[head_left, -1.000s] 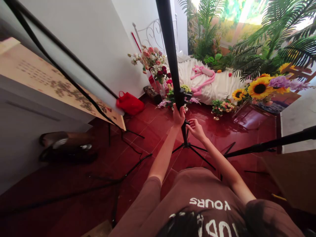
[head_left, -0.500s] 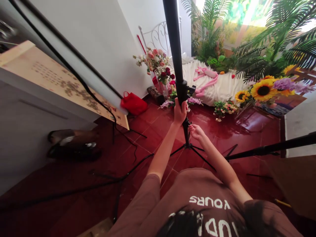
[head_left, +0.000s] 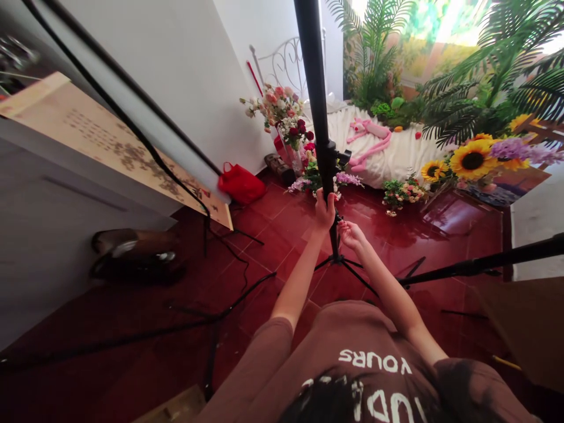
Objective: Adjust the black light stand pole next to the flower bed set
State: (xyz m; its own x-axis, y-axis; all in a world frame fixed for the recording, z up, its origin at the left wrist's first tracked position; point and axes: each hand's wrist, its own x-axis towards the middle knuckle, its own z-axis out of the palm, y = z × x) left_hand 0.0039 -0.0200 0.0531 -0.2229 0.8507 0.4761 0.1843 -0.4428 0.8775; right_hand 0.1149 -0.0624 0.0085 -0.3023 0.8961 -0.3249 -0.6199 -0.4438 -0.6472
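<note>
Left hand (head_left: 325, 212) has slid lower on your stand (head_left: 325, 154), fingers clamped round it; right hand (head_left: 351, 235) pinches knob (head_left: 339, 220). Stand upright on floor (head_left: 282, 229). If knob loosens and your grip slips, upper part may drop; tilt could hit flowers (head_left: 282, 104).

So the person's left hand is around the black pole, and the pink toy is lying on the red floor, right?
Not quite: the head view shows the pink toy lying on the white cloth, not the red floor. The left hand is indeed around the black pole.
</note>
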